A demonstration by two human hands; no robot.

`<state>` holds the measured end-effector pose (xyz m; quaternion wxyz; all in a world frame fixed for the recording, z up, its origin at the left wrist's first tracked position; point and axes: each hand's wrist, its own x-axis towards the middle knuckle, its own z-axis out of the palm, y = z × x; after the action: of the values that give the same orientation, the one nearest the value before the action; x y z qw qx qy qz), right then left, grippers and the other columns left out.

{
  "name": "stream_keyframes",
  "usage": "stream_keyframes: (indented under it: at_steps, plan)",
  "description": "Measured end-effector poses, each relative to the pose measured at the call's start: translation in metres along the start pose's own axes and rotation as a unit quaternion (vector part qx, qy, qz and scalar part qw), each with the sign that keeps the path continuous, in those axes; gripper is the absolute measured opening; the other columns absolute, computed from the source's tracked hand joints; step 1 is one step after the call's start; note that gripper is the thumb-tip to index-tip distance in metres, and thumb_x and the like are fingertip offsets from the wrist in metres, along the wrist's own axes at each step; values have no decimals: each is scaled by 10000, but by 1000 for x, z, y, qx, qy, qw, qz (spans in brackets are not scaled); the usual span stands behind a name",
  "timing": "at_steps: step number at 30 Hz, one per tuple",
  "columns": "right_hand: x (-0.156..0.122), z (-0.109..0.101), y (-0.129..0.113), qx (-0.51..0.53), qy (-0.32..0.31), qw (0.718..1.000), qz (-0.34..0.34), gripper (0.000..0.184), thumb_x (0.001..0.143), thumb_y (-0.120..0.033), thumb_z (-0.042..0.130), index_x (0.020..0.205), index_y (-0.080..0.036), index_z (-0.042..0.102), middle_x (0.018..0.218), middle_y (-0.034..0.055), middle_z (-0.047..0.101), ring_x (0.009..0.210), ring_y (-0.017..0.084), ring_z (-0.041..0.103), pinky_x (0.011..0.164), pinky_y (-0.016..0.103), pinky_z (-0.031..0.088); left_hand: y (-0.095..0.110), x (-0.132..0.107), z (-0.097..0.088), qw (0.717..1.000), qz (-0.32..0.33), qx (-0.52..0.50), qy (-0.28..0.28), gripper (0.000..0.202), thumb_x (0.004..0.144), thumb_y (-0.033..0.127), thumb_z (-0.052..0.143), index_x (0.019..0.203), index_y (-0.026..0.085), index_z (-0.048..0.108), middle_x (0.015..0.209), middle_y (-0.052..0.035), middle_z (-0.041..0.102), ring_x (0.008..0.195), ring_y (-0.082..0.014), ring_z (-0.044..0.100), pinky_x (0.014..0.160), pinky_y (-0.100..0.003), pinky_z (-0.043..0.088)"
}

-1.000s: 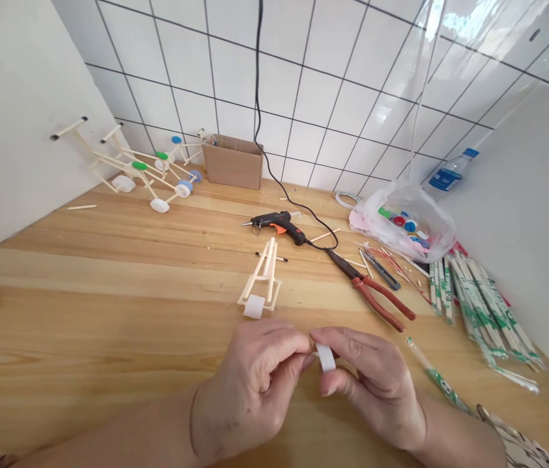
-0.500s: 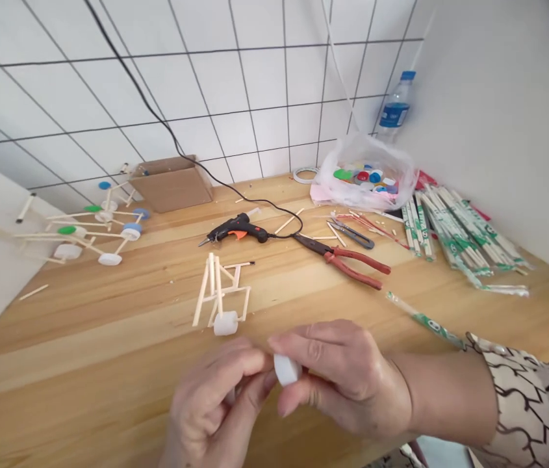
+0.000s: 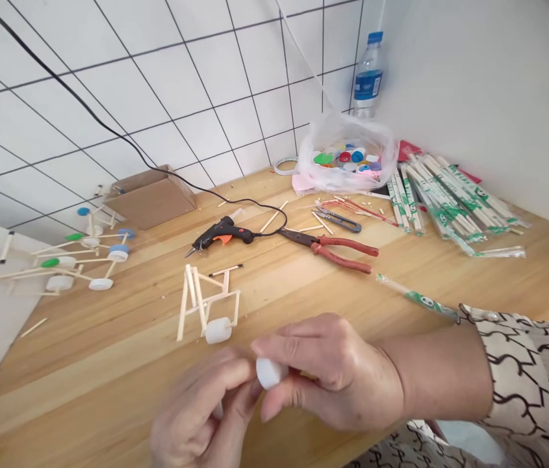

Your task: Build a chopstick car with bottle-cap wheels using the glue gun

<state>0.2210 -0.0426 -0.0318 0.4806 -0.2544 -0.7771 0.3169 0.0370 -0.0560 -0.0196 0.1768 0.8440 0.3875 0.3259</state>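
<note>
Between the thumb and fingers of my right hand (image 3: 330, 374) is a white bottle cap (image 3: 270, 372), tilted on its edge. My left hand (image 3: 208, 409) is closed right beside it, its fingertips touching the cap's near side. A sliver of something white shows inside the left fingers, mostly hidden. Just beyond my hands stands a small frame of wooden sticks (image 3: 206, 302), with a white cap-like cylinder (image 3: 218, 330) at its front corner.
A black glue gun (image 3: 220, 234), red-handled pliers (image 3: 332, 250) and a grey cutter (image 3: 340, 220) lie behind. Stick models with caps (image 3: 93, 253) and a cardboard box (image 3: 150, 198) stand left. At right are a bag of caps (image 3: 347, 156), wrapped chopsticks (image 3: 454, 195) and a bottle (image 3: 368, 78).
The view has shifted and tilted slightly. Both hands keep their hold close together, and the white cap has turned a little, showing more of its flat face.
</note>
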Motion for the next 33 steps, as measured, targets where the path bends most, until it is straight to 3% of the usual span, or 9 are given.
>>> stream_keyframes:
  at_steps: [3,9,14,16,18,23,25,30,33]
  plan:
    - [0,0,1,-6,3,1000,5,261,842,-343,532,768,-102,596,647,12,557,568,75,466,532,171,426,-2,-1,-3,1000,6,-3,-14,164,778,66,522,890,180,558,753,-22,602,643,-124,600,580,-207,519]
    - [4,2,-8,92,-30,980,177,344,814,-415,535,637,-121,547,520,-67,372,470,49,322,415,151,330,-10,-3,-4,995,78,62,-5,226,734,48,570,938,145,569,791,-65,622,707,-159,621,607,-237,529]
    - [1,1,-2,2,4,1000,11,281,834,-344,542,721,-92,591,614,2,526,549,75,438,511,174,407,-1,6,-4,998,48,34,1,161,741,36,537,828,169,563,698,-11,600,603,-115,602,555,-192,508]
    - [1,1,1,-25,0,999,-27,235,841,-300,541,760,-87,598,657,23,554,575,81,460,528,178,413,0,8,-5,998,45,37,-17,160,747,39,528,832,170,561,709,-11,605,593,-107,601,555,-186,505]
    - [1,1,1,-16,8,1000,-11,229,829,-306,558,756,-93,594,644,7,540,561,75,450,522,176,406,-2,7,-6,997,59,41,-17,162,754,40,523,849,166,558,698,-15,596,602,-114,599,548,-193,504]
    - [5,2,-7,99,-19,984,149,303,802,-373,570,652,-110,556,532,-64,384,474,52,329,425,156,340,-9,-1,-10,993,84,77,-37,191,733,50,573,912,117,579,801,-83,624,768,-173,619,657,-252,533]
    - [5,0,-7,101,-17,986,134,313,811,-373,556,656,-102,566,541,-50,418,488,58,359,454,162,371,-10,-2,-11,994,75,64,-45,177,737,52,569,899,121,584,790,-75,623,757,-166,621,654,-243,534]
    - [3,-3,-3,22,-28,999,-7,265,843,-307,533,751,-68,601,673,33,552,596,84,464,564,181,428,-6,1,-11,996,62,46,-36,193,747,42,534,897,152,586,774,-48,632,683,-141,625,613,-218,530]
    - [2,-1,-4,33,-9,999,34,276,823,-347,557,733,-89,595,620,-6,514,560,71,439,530,168,414,-3,6,-11,996,65,43,-50,177,752,51,514,882,151,581,741,-52,627,680,-154,626,593,-231,536]
